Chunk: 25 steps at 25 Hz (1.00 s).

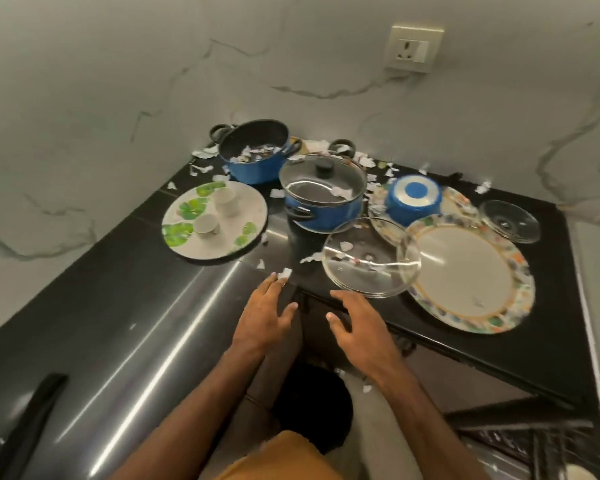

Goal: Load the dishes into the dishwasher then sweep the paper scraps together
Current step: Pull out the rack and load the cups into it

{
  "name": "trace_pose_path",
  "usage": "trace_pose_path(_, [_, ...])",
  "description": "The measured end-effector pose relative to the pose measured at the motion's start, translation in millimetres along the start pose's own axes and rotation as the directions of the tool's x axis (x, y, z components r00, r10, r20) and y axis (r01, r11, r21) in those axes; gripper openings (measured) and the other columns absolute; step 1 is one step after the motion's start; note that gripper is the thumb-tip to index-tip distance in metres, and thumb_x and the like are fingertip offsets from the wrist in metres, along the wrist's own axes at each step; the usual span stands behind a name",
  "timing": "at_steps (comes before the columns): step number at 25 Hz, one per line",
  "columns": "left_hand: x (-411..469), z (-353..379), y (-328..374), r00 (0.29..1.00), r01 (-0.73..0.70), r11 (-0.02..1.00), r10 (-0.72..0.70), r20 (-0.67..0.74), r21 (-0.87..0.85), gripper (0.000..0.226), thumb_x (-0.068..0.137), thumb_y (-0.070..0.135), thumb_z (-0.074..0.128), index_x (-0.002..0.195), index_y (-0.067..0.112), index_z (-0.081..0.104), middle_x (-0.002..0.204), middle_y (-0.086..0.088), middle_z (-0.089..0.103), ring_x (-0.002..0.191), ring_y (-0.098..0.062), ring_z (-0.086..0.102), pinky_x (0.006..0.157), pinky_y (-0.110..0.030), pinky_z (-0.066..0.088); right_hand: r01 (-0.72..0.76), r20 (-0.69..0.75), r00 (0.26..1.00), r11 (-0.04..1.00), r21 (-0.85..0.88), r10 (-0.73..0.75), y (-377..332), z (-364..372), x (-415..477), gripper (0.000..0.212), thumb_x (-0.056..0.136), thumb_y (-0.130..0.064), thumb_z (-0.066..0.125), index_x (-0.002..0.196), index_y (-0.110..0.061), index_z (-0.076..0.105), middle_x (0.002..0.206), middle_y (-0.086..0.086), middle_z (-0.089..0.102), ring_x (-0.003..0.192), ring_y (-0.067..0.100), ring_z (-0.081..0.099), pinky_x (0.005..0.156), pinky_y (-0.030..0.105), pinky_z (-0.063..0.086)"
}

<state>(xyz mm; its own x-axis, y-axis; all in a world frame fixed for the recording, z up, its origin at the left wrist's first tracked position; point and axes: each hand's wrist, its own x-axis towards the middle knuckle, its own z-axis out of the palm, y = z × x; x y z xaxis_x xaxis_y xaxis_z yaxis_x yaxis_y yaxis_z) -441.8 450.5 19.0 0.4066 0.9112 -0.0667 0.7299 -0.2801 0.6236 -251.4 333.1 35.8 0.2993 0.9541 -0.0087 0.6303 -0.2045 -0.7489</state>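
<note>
Dishes crowd the black counter (125,306). A green-leaf plate (243,206) carries two white cups (226,201). Behind it stands an open blue pot (255,152) with paper scraps inside. A lidded blue pot (323,199) stands in the middle, with a blue bowl (413,199) to its right. A clear glass plate (369,258) overlaps a large patterned plate (465,278). Paper scraps (312,258) lie scattered among them. My left hand (267,313) hovers open, its fingertips by a scrap (285,273). My right hand (355,318) is open just below the glass plate.
A small glass dish (510,220) sits at the far right. A marble wall with a socket (413,48) rises behind. The counter's front edge drops to a dark rack (534,441) at lower right. A black handle (32,420) lies at lower left.
</note>
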Motion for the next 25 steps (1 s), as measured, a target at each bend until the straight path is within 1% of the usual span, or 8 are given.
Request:
trace_pose_path(4, [55.9,-48.0,-45.9,0.990,0.115,0.993,-0.112,-0.086,0.030,0.071,0.093,0.036,0.073,0.155,0.016,0.045,0.168,-0.012,0.026,0.154,-0.027,0.027,0.125,-0.036,0.024,0.000,0.030,1.000,1.000,0.013,-0.001,-43.2,37.3,37.5,0.043,0.101,-0.033,0.066,0.142,-0.030,0.057,0.140,-0.018,0.056,0.129,0.000,0.052,0.113,0.027,0.044])
trace_pose_path(9, [126.3,-94.0,-87.3,0.971,0.235,0.926,-0.212,-0.105,0.297,0.070,0.095,0.044,0.068,0.155,0.018,0.043,0.173,-0.007,0.005,0.159,-0.033,0.003,0.125,-0.054,0.017,-0.029,0.058,0.998,0.998,0.049,0.026,-70.4,61.2,64.5,0.045,0.103,-0.034,0.064,0.146,-0.037,0.051,0.136,-0.028,0.046,0.126,-0.006,0.047,0.105,0.020,0.041])
trace_pose_path(12, [155.9,-101.7,-111.5,0.968,0.240,0.890,-0.248,-0.031,0.387,0.055,0.094,0.041,0.069,0.143,0.017,0.058,0.172,-0.006,0.012,0.158,-0.035,-0.002,0.124,-0.059,0.016,-0.068,0.061,0.996,0.996,0.058,0.064,-70.4,65.7,73.0,0.044,0.103,-0.033,0.064,0.144,-0.040,0.051,0.137,-0.029,0.047,0.125,-0.007,0.048,0.105,0.021,0.042])
trace_pose_path(15, [171.6,-101.9,-124.4,0.961,0.269,0.893,-0.273,-0.043,0.360,0.046,0.092,0.035,0.070,0.133,0.014,0.068,0.165,-0.004,0.028,0.155,-0.036,0.007,0.124,-0.056,0.023,-0.076,0.074,0.995,0.996,0.048,0.072,-66.0,64.2,72.9,0.043,0.103,-0.035,0.064,0.144,-0.042,0.051,0.135,-0.033,0.046,0.125,-0.007,0.050,0.106,0.021,0.043])
trace_pose_path(18, [171.3,-98.4,-125.0,0.968,0.248,0.909,-0.224,-0.110,0.335,0.040,0.096,0.025,0.068,0.132,0.007,0.068,0.155,-0.004,0.046,0.152,-0.036,0.013,0.123,-0.050,0.026,-0.093,0.083,0.992,0.995,0.029,0.091,-52.7,59.3,70.5,0.047,0.102,-0.038,0.063,0.147,-0.039,0.050,0.142,-0.026,0.050,0.129,-0.004,0.051,0.108,0.024,0.044])
trace_pose_path(21, [152.1,-96.4,-108.3,0.978,0.166,0.953,-0.127,-0.163,0.253,0.037,0.096,0.019,0.069,0.131,0.007,0.069,0.153,-0.005,0.051,0.152,-0.035,0.016,0.125,-0.047,0.019,-0.129,0.066,0.990,0.988,0.084,0.123,-42.3,54.7,66.0,0.047,0.102,-0.039,0.065,0.147,-0.039,0.052,0.141,-0.022,0.054,0.127,-0.003,0.053,0.107,0.025,0.045])
trace_pose_path(23, [131.6,-87.1,-88.1,0.982,0.010,0.981,0.028,-0.188,0.195,0.033,0.094,0.017,0.073,0.125,0.009,0.073,0.146,-0.006,0.057,0.149,-0.036,0.023,0.125,-0.045,0.018,-0.155,0.041,0.988,0.968,0.197,0.149,-38.6,49.4,66.0,0.046,0.101,-0.037,0.068,0.145,-0.036,0.056,0.138,-0.020,0.059,0.124,-0.004,0.058,0.105,0.022,0.049])
trace_pose_path(25, [107.9,-67.6,-63.4,0.941,-0.233,0.956,0.268,-0.208,0.177,0.028,0.088,0.013,0.079,0.115,0.012,0.078,0.136,-0.006,0.065,0.145,-0.037,0.033,0.124,-0.037,0.018,-0.219,0.020,0.974,0.909,0.354,0.227,-33.7,44.0,69.0,0.041,0.100,-0.037,0.069,0.140,-0.033,0.062,0.134,-0.016,0.065,0.119,-0.005,0.063,0.104,0.023,0.053])
